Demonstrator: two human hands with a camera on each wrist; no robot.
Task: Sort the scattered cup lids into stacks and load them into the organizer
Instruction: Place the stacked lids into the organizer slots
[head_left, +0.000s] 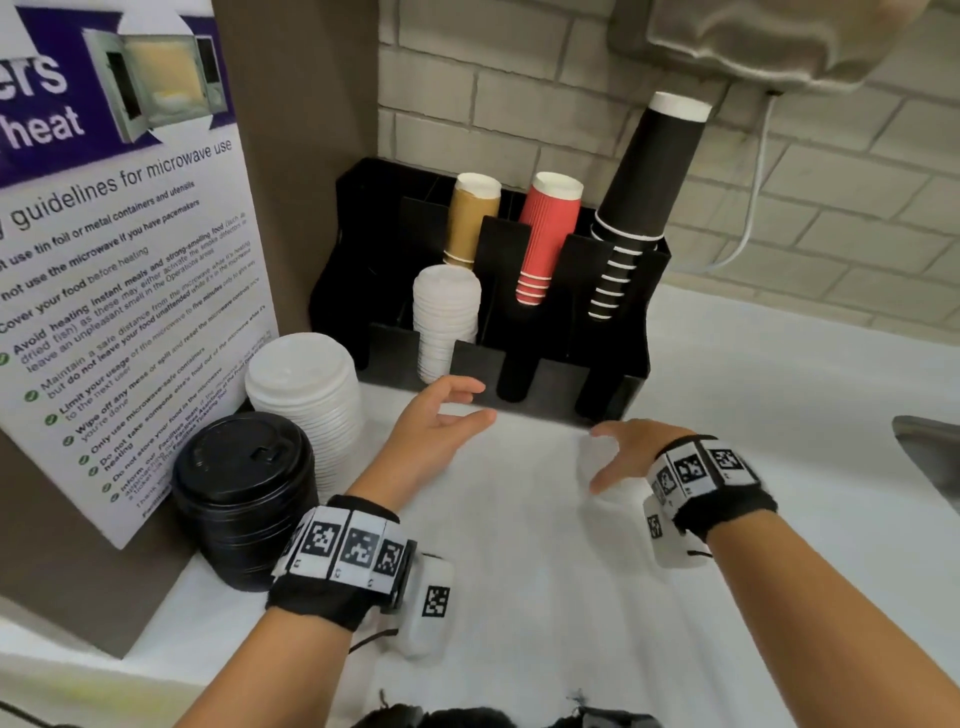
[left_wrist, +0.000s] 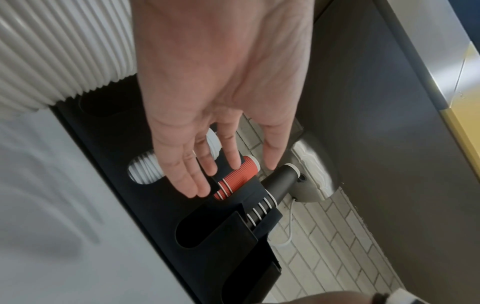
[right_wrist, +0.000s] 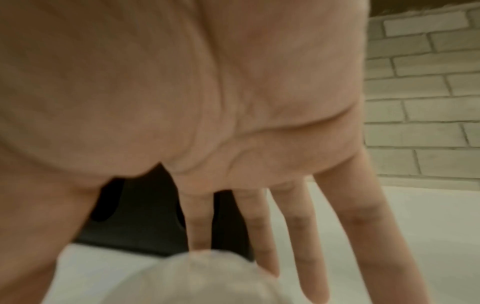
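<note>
Right hand spread over clear lids, blurry, grip unclear. Left hand wide, empty, just before organizer. Lids light, flimsy, slippery: clasp stack sides.

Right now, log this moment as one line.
left hand: open, empty | right hand: over clear lids, hold unclear | white lid stack: in black organizer

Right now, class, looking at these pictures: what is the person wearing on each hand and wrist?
Both hands are bare, with no gloves or rings showing. The left hand and right hand each have a black fabric wristband carrying a row of white tiles printed with black square code markers. A small white box, also marked, hangs under each band with a thin dark cord. The forearms are bare, without sleeves.
</note>
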